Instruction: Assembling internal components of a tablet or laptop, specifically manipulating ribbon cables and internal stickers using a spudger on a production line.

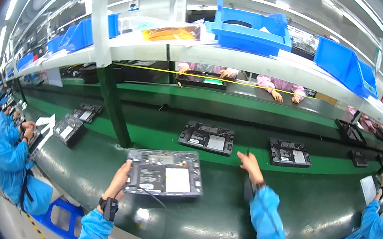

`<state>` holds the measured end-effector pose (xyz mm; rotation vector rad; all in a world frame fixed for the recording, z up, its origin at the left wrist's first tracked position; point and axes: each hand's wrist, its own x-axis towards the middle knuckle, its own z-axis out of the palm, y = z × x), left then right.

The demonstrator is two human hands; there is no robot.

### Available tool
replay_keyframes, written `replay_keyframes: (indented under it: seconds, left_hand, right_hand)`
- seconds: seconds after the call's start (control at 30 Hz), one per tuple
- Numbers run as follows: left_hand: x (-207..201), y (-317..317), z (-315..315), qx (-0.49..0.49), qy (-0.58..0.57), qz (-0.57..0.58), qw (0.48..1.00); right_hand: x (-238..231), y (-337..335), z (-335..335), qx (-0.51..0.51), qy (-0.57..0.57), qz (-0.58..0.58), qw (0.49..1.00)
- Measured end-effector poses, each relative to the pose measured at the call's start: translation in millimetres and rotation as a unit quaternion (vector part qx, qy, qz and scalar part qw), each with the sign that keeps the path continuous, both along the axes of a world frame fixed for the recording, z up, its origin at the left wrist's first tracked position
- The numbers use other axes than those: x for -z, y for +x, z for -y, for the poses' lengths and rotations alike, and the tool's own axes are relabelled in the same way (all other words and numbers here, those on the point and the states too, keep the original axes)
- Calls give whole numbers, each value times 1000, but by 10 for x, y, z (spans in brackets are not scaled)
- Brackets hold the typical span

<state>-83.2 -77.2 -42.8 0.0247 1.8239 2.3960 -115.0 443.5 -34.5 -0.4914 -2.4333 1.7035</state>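
My left hand (119,178) grips the left edge of an opened laptop base (165,171), tilted above the near bench. Its inner side faces up, with a dark battery and a white rectangular panel. A thin dark cable crosses its lower edge. My right hand (251,167) reaches over the belt's near edge, fingers apart, with no held thing that I can make out. Just beyond it lies a second laptop base (206,137) on the green belt. To the right of that hand rests a third laptop base (289,153).
More laptop bases (68,129) lie along the belt at left. A green post (115,104) rises from the bench. Overhead, a white shelf (147,48) carries blue bins (254,31). Co-workers in blue (8,151) sit at both sides; pink sleeves (280,84) show across the line.
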Motion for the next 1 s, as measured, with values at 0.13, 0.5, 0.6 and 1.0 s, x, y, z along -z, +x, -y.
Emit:
replay_keyframes:
  seconds: [0.13,0.5,0.6,1.0]
  left_hand:
    - [255,-148,335,-36,66,6,997]
    - [432,-3,665,-89,47,43,994]
    - [309,-123,425,-44,70,47,995]
    - [-466,-449,-268,66,-115,24,991]
  right_hand:
    - [267,-1156,-248,-30,-30,25,999]
    - [301,-1575,378,-200,-164,-32,965]
    - [112,-1472,401,-56,-260,31,964]
    - [-80,1071,-624,5,-159,-300,940]
